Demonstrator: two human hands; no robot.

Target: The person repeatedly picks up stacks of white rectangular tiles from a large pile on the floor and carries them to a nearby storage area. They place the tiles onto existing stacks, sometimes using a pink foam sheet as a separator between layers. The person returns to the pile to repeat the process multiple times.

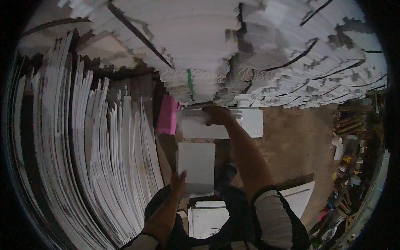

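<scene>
A white rectangular board (197,164) lies in front of me between my legs and the far stack. My left hand (178,180) is at its near left edge, thumb on top and fingers closed round the edge. Farther off, my right hand (217,116) is stretched over a low pile of white boards (252,123). Its fingers are curled at the pale edges there, and motion blur hides what they hold. Close to my body, between my knees, more white boards (208,221) lie with small dark marks on top.
White boards (118,154) stand on edge in a long row at my left. A pink block-like object (167,114) is beside the far pile. Strapped stacks of white sheets (196,37) rise ahead. Brown floor (291,141) extends right toward scattered clutter (348,179).
</scene>
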